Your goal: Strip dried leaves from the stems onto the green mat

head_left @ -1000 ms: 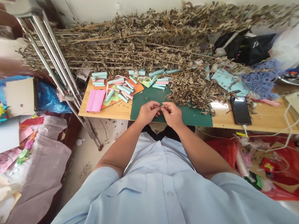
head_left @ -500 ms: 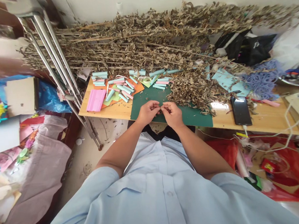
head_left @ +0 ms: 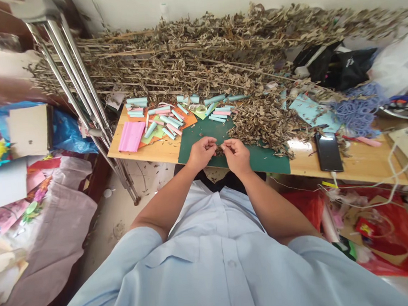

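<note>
Both my hands meet over the front edge of a green cutting mat. My left hand is closed, thumb and fingertips pinched around a small bit of dried leaf. Facing it, my right hand pinches at the same brown scraps, its fingertips slightly apart from the left ones. How much leaf each hand holds is hard to see. Just right of the hands a heap of dried leaves covers the mat. Blue and pink paper rolls lie behind and to the left.
Long dried leafy stalks line the wall. A pink paper stack sits at the table's left end. On the right lie a phone on a cable and tangled purple cord. Metal crutches lean at left; a red bag is below.
My right hand has shifted slightly to the right, opening a small gap between the fingertips of the two hands. My left hand is nearly still.
</note>
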